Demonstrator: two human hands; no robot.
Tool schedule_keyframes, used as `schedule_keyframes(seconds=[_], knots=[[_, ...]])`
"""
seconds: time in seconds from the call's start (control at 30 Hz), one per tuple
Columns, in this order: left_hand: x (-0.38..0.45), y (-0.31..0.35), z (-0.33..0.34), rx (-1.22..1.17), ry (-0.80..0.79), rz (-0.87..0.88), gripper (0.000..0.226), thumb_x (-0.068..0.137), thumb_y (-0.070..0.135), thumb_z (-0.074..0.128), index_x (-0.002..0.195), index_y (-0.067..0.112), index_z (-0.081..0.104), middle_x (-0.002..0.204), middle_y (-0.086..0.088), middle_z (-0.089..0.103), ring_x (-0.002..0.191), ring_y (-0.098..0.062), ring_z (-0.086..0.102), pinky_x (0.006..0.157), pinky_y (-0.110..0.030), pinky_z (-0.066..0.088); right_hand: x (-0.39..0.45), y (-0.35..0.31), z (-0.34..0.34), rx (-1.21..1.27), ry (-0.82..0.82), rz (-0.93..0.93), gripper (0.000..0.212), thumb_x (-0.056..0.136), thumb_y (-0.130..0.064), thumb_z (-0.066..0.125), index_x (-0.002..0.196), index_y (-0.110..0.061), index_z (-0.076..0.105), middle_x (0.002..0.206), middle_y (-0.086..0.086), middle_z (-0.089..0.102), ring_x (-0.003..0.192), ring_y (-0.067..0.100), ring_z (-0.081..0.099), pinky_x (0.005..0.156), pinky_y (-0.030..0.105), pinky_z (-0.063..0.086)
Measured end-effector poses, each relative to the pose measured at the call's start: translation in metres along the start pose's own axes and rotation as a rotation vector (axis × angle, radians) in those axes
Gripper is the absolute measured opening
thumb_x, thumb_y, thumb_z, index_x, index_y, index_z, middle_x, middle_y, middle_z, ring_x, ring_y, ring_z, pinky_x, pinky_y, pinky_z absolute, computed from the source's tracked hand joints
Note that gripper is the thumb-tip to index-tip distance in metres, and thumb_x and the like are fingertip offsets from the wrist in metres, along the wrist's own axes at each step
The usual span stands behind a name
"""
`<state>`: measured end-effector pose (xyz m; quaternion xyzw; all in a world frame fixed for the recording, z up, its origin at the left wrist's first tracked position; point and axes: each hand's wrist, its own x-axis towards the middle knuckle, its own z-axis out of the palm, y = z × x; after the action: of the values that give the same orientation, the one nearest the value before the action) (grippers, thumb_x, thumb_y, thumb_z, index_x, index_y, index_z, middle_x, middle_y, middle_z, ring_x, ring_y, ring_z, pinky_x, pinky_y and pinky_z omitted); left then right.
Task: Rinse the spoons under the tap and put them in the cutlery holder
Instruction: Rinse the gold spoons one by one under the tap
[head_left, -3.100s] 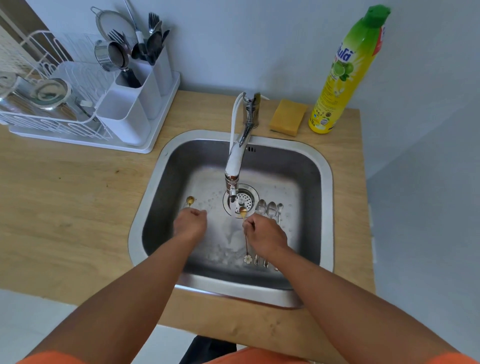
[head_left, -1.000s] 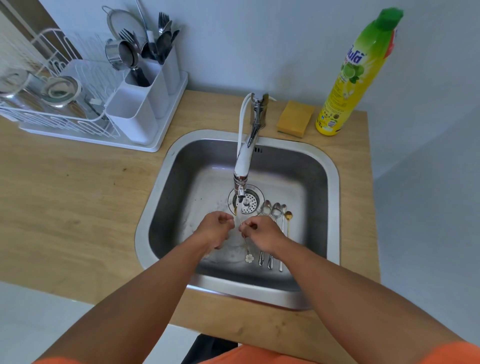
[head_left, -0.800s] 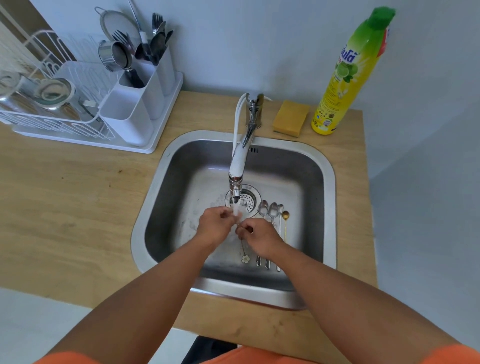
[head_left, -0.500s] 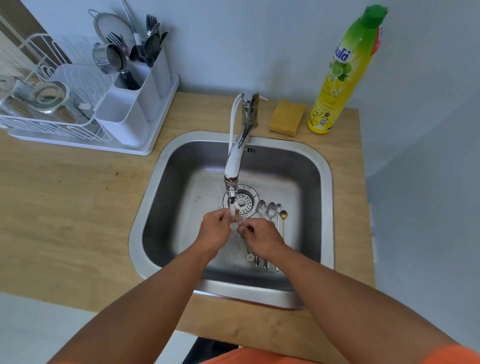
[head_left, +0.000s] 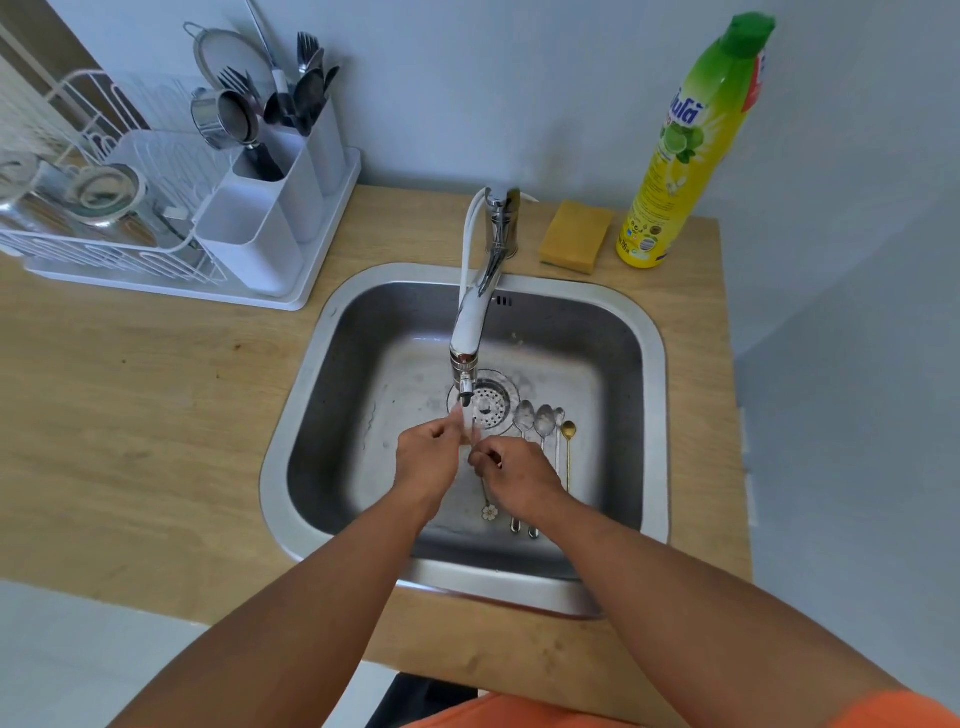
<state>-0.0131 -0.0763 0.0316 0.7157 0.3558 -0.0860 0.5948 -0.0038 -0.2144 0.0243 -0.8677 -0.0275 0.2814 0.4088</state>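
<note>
Water runs from the tap (head_left: 470, 343) into the steel sink (head_left: 652, 395). My right hand (head_left: 514, 480) pinches a thin spoon with a flower end (head_left: 489, 512), its bowl up in the stream. My left hand (head_left: 428, 457) has its fingertips curled at the bowl under the water. Several spoons (head_left: 540, 423) lie side by side on the sink floor right of the drain, one of them gold (head_left: 569, 431). The white cutlery holder (head_left: 270, 192) stands at the back left with forks and spoons in it.
A white dish rack (head_left: 104, 228) with metal cups adjoins the holder on the wooden counter (head_left: 130, 415). A yellow sponge (head_left: 575, 236) and a tall dish soap bottle (head_left: 685, 150) stand behind the sink at the right. The wall is close behind.
About three seconds ago my hands were apart, each with a gold spoon. Now one gold spoon lies with the others and both hands meet under the stream on the flower-ended spoon.
</note>
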Motion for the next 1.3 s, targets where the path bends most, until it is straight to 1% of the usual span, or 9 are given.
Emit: schedule_keyframes(seconds=[0.1, 0.2, 0.27, 0.47, 0.63, 0.87, 1.0, 1.1, 1.3], knots=[[-0.001, 0.002, -0.004, -0.109, -0.086, -0.093, 0.039, 0.101, 0.048, 0.060, 0.084, 0.021, 0.082, 0.068, 0.011, 0.075, 0.049, -0.006, 0.042, 0.042, -0.021, 0.035, 0.000, 0.004, -0.003, -0.017, -0.016, -0.016, 0.020, 0.102, -0.039, 0.056, 0.090, -0.031, 0.070, 0.083, -0.007, 0.071, 0.078, 0.018, 0.068, 0.076, 0.039, 0.056], [0.000, -0.001, -0.010, -0.215, -0.150, -0.177, 0.039, 0.094, 0.055, 0.068, 0.089, 0.019, 0.082, 0.077, 0.005, 0.076, 0.052, -0.007, 0.041, 0.041, -0.023, 0.030, 0.001, 0.006, -0.005, -0.058, -0.011, -0.059, 0.019, 0.101, -0.041, 0.054, 0.088, -0.036, 0.067, 0.076, -0.010, 0.066, 0.072, 0.015, 0.064, 0.071, 0.036, 0.054], [0.000, -0.001, -0.012, -0.264, -0.144, -0.212, 0.042, 0.087, 0.060, 0.073, 0.075, 0.021, 0.081, 0.067, 0.005, 0.066, 0.050, -0.008, 0.040, 0.041, -0.022, 0.027, 0.002, 0.005, -0.005, -0.117, -0.003, -0.111, 0.016, 0.101, -0.040, 0.053, 0.091, -0.036, 0.066, 0.076, -0.013, 0.063, 0.074, 0.016, 0.062, 0.071, 0.036, 0.053], [-0.002, 0.005, -0.014, -0.204, -0.144, -0.223, 0.046, 0.080, 0.068, 0.073, 0.065, 0.025, 0.079, 0.072, 0.004, 0.070, 0.049, -0.008, 0.040, 0.041, -0.022, 0.026, 0.000, 0.006, 0.001, -0.269, 0.027, -0.225, 0.017, 0.104, -0.037, 0.049, 0.095, -0.034, 0.063, 0.095, -0.013, 0.065, 0.086, 0.017, 0.060, 0.070, 0.034, 0.049], [0.000, 0.009, -0.014, -0.312, -0.160, -0.252, 0.040, 0.095, 0.056, 0.066, 0.088, 0.019, 0.078, 0.082, 0.005, 0.077, 0.048, -0.006, 0.043, 0.039, -0.021, 0.028, 0.001, 0.002, -0.002, -0.245, 0.055, -0.201, 0.019, 0.105, -0.037, 0.048, 0.100, -0.034, 0.066, 0.101, -0.013, 0.067, 0.089, 0.018, 0.062, 0.074, 0.037, 0.053], [-0.001, 0.001, -0.015, -0.406, -0.269, -0.251, 0.027, 0.106, 0.024, 0.058, 0.121, 0.009, 0.074, 0.109, 0.002, 0.077, 0.053, -0.004, 0.040, 0.042, -0.017, 0.031, 0.002, -0.002, -0.008, 0.032, -0.024, -0.096, 0.023, 0.103, -0.035, 0.053, 0.083, -0.035, 0.065, 0.086, -0.009, 0.069, 0.080, 0.014, 0.064, 0.075, 0.036, 0.051], [0.001, 0.001, -0.015, -0.381, -0.278, -0.251, 0.021, 0.099, 0.024, 0.070, 0.118, 0.018, 0.074, 0.095, 0.004, 0.076, 0.050, -0.003, 0.042, 0.041, -0.019, 0.033, 0.001, -0.001, -0.009, 0.152, -0.046, -0.142, 0.024, 0.103, -0.024, 0.057, 0.083, -0.028, 0.068, 0.078, -0.013, 0.067, 0.064, -0.007, 0.056, 0.065, 0.018, 0.041], [0.004, 0.005, -0.014, -0.375, -0.251, -0.259, 0.011, 0.092, 0.032, 0.077, 0.095, 0.022, 0.074, 0.077, 0.007, 0.072, 0.046, -0.003, 0.043, 0.040, -0.020, 0.033, 0.000, -0.001, -0.007, 0.148, -0.065, -0.154, 0.021, 0.103, -0.023, 0.057, 0.087, -0.025, 0.071, 0.080, -0.015, 0.068, 0.069, -0.010, 0.057, 0.064, 0.010, 0.039], [0.016, 0.010, -0.010, -0.256, -0.091, -0.302, 0.031, 0.088, 0.047, 0.075, 0.075, 0.019, 0.073, 0.062, 0.005, 0.061, 0.046, -0.009, 0.041, 0.041, -0.023, 0.030, 0.002, 0.001, 0.003, 0.134, -0.017, -0.114, 0.018, 0.102, -0.031, 0.058, 0.089, -0.030, 0.072, 0.090, -0.008, 0.074, 0.086, 0.015, 0.068, 0.081, 0.036, 0.054]])
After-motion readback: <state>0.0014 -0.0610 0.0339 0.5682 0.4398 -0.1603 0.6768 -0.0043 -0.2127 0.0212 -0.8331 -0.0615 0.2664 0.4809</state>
